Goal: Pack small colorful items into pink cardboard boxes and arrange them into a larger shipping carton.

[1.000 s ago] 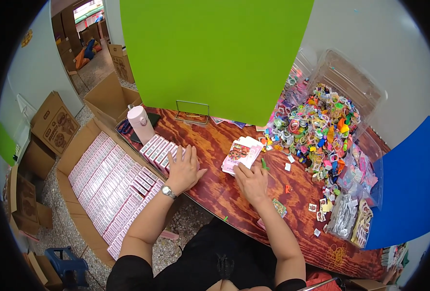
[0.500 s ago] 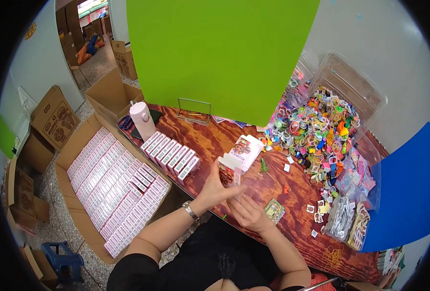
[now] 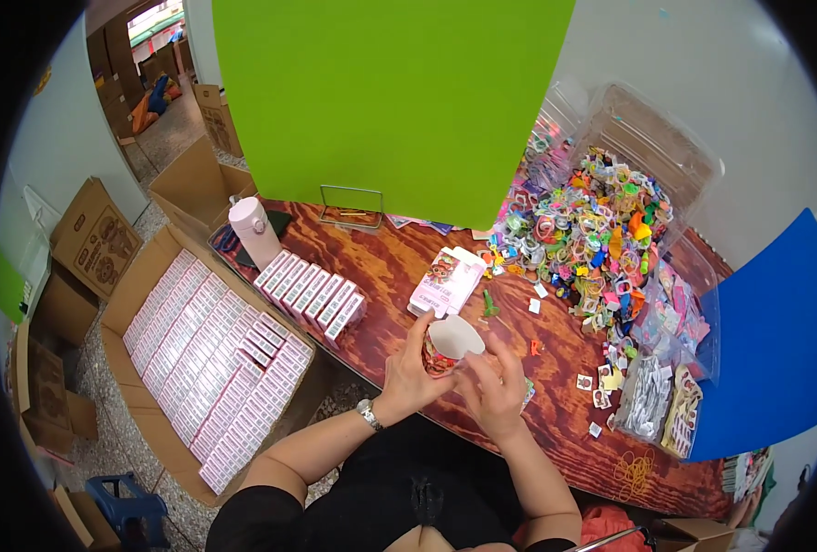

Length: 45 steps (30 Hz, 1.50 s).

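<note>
Over the table's near edge, my left hand [image 3: 410,375] grips a small printed carton [image 3: 455,338] by its left side. Its white inner face shows at the raised open end, with a red print lower down. On the carton's right side, my right hand [image 3: 495,385] pinches with thumb and fingers; the exact contact is partly hidden. Just beyond both hands lie pink-and-white printed cartons [image 3: 447,281]. A small patterned packet [image 3: 529,393] is mostly covered by my right hand.
Pink boxes [image 3: 312,296] stand in a row by a pink bottle [image 3: 254,232]. A large cardboard box [image 3: 118,354] at left holds packed boxes. Right of centre lies a heap of colourful trinkets [image 3: 602,239], near a clear tray [image 3: 643,405] and rubber bands [image 3: 633,474]. A green board [image 3: 381,101] stands behind.
The carton in my hands has tipped so its open end shows more. My right hand has risen from below to the carton's right side. The view has shifted slightly.
</note>
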Motion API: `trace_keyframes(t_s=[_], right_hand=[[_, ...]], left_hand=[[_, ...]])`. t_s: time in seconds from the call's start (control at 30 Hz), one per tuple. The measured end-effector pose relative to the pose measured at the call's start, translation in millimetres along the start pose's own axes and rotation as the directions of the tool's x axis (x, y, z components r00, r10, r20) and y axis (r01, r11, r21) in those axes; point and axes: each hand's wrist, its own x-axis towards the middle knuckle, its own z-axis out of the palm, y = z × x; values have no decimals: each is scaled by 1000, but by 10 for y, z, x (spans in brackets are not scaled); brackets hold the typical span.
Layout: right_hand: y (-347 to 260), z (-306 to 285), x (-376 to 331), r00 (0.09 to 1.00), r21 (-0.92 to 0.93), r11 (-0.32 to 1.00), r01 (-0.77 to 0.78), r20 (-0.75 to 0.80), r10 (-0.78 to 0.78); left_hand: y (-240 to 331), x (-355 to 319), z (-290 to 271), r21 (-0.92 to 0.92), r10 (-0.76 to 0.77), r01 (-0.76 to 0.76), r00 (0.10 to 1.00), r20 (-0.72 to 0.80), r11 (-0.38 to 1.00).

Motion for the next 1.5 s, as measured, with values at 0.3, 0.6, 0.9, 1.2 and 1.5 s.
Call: trace_keyframes(t_s=[0.3,0.6,0.9,1.2,1.5], right_hand=[[-68,-153,-41,967,131,978,-160,220,129],[39,-79,-96,571,647,175,-742,473,671],[-229,-263,137,826,262,797,-545,334,455],[-171,-171,38,942,207,933,-294,226,247],[-268,-56,-201,947,169,936,-309,142,287]], left_hand=[[-187,-107,23,12,319,-321,944,78,947],[-115,-108,6,78,371,-385,917,147,920],[-126,-143,12,152,367,-387,919,145,909],[-74,-148,13,335,335,-381,923,189,861],[-51,-203,90,334,313,-360,931,188,871]])
